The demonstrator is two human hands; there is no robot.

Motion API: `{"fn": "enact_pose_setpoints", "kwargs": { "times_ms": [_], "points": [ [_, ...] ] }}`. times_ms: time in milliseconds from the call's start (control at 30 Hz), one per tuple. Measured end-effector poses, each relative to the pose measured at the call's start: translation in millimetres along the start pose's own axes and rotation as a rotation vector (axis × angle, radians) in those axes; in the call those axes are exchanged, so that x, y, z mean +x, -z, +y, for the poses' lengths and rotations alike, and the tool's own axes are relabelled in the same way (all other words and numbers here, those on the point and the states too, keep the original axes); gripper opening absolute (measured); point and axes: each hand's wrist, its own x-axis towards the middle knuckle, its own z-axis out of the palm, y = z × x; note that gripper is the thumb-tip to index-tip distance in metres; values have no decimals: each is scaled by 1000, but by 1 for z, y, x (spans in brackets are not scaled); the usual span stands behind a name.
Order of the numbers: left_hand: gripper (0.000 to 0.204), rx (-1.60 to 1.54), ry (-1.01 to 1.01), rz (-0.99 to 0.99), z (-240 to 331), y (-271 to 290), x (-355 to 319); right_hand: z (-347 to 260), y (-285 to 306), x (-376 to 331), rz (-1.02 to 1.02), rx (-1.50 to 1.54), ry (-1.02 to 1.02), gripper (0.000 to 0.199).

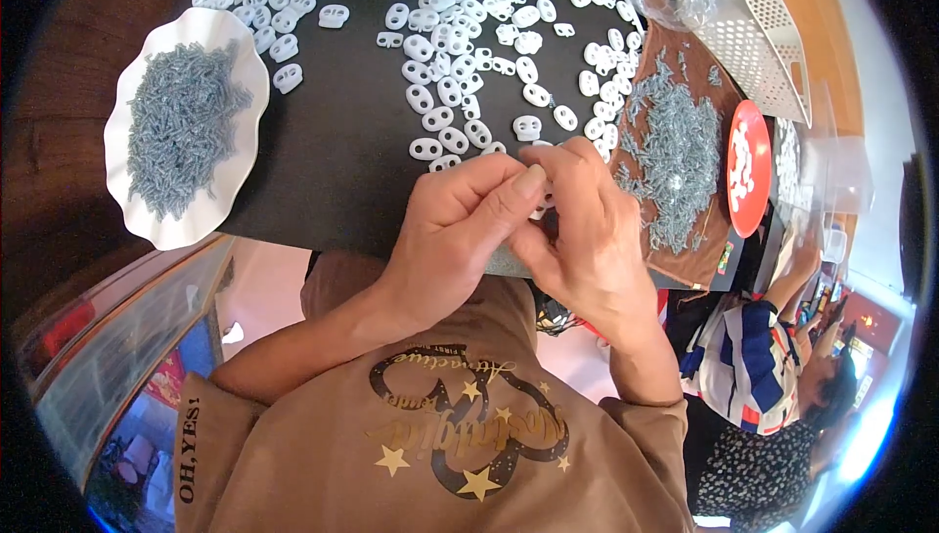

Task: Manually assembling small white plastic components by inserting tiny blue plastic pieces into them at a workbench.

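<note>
Both forearms come up from the lower edge and meet above the near edge of the table [333, 152], wrists bent inward so the hands face each other. The left hand [455, 230] has its fingers curled, its thumb laid across toward the right; the right hand [587, 230] arches over from the other side, knuckles up. The two grips are pressed together on one small white piece [541, 208], of which only a sliver shows between the fingertips; which hand carries it cannot be told.

The piece looks like one of the white two-hole cord stoppers [445, 93] strewn over the dark table top beyond the hands, far too many to count, in two loose spreads. One white wavy-edged plate [147, 225] lies to the left, heaped with small grey metal springs [181, 127]. A second heap of grey springs [675, 156] lies on one brown mat [699, 264] just right of the hands. One round red lid [749, 169] stands beside that mat, and one white perforated basket [763, 34] sits at the upper right. Another person [773, 377] is at the lower right.
</note>
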Motion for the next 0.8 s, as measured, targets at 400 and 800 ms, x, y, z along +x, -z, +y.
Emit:
{"fn": "enact_pose_setpoints", "kwargs": {
  "times_ms": [400, 800],
  "points": [
    [17, 146, -21, -56, 2, 7, -1, 5, 14, 1, -88, 54, 67, 34],
    [22, 254, 9, -193, 11, 19, 6, 6, 17, 0, -156, 19, 113, 39]
  ]
}}
